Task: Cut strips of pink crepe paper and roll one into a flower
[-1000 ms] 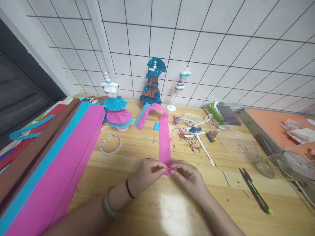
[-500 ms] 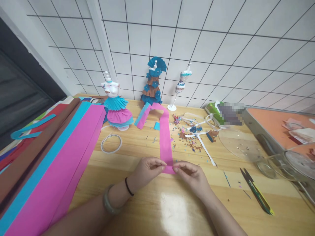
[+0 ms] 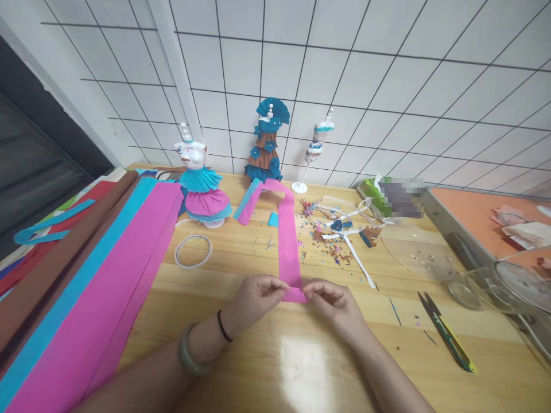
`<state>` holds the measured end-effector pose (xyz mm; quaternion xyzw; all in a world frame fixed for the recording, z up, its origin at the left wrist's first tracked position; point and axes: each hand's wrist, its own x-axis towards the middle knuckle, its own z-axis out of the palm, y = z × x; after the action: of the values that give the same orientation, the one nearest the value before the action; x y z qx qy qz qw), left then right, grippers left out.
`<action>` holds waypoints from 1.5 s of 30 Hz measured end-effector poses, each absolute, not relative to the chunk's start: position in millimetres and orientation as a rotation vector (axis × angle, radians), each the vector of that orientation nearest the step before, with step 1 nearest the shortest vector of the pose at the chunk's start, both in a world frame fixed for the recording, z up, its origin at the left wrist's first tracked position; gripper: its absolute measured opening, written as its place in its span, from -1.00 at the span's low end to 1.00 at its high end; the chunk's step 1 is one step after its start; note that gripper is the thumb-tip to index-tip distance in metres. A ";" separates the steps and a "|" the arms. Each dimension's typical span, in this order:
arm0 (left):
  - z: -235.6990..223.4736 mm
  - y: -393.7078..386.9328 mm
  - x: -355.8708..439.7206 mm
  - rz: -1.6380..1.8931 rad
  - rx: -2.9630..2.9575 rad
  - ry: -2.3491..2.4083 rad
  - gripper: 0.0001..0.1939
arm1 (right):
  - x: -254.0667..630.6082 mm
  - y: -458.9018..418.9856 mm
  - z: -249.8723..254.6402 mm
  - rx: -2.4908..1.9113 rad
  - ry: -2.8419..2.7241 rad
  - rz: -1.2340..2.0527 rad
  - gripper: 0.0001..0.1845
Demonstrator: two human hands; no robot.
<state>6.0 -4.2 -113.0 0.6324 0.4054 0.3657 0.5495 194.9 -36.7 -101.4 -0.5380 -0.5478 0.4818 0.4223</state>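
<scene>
Near the surface's left edge, we are seeing long pink crepe-paper sheets point(image 3: 124, 275) lying lengthwise. Our left hand point(image 3: 258, 298) is pinching the left side of the folded near end of a flat pink paper strip point(image 3: 288, 241), which is running toward the surface's far edge; our right hand point(image 3: 329, 301) is pinching its right side. Rightward, green-and-yellow metal snips point(image 3: 447, 332) are lying near the surface's right edge.

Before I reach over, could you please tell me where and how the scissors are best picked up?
Probably by the green-and-yellow handles, coming from the near side with the right hand: the scissors lie flat, blades pointing away, handle end nearest you.
</scene>
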 end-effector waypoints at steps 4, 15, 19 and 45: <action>-106.3 -4.2 5.7 0.867 1.509 0.944 -0.82 | 198.1 -36.9 -102.2 -1.338 -1.379 1.225 -0.80; -101.8 -7.2 7.3 0.884 1.619 1.048 -0.93 | 186.6 -38.9 -101.7 -1.346 -1.398 1.116 -0.79; -101.2 -8.2 9.8 0.922 1.608 1.037 -0.82 | 184.9 -40.4 -104.4 -1.336 -1.443 1.014 -0.81; -96.2 -10.5 8.9 0.873 1.654 1.034 -0.74 | 184.9 -42.7 -101.0 -1.276 -1.714 0.758 -0.89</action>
<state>8.9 -10.5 -96.2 0.6784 0.4242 0.3581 0.4813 184.9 -42.7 -101.0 -0.5098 -0.6849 0.3029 0.4233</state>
